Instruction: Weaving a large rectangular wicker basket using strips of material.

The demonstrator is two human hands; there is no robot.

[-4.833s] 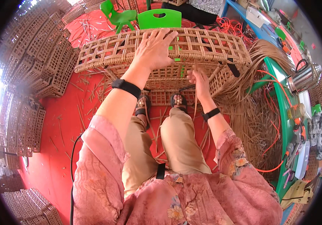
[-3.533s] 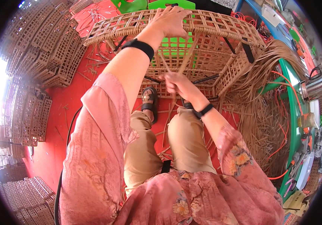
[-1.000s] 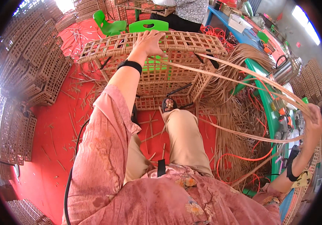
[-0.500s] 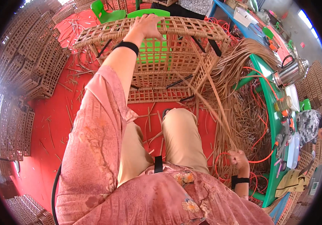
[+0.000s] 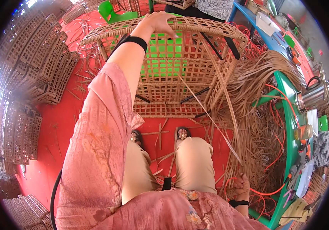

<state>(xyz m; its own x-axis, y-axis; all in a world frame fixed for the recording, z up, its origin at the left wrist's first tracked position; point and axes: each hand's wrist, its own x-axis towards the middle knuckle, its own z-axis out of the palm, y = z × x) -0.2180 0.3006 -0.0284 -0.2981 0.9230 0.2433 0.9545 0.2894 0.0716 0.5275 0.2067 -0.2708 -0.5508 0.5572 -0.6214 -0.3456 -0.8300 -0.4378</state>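
Note:
A large rectangular woven basket [image 5: 168,110] lies on its side before my knees, its lattice tan and its frame partly dark. My left hand [image 5: 157,23] is hooked over its upper rim, thumb on the near side. Two flat tan weaving strips [image 5: 225,94] run from the basket down to the right, meeting just above my right hand [image 5: 242,187]. That hand is low beside my right knee with its fingers curled closed, apparently round the strips; the exact contact is hard to make out.
Stacks of woven baskets [image 5: 38,50] line the left side. At right, a heap of loose strips [image 5: 248,142] lies beside a green table [image 5: 287,145] with a metal kettle [image 5: 314,96], a jar and tools. An orange hose [image 5: 273,193] crosses there. A green chair [image 5: 112,13] stands behind.
My right hand has moved down, away from the basket. The strips have shifted, one now slanting across the basket's opening. My left hand stays on the rim. The view has tilted slightly.

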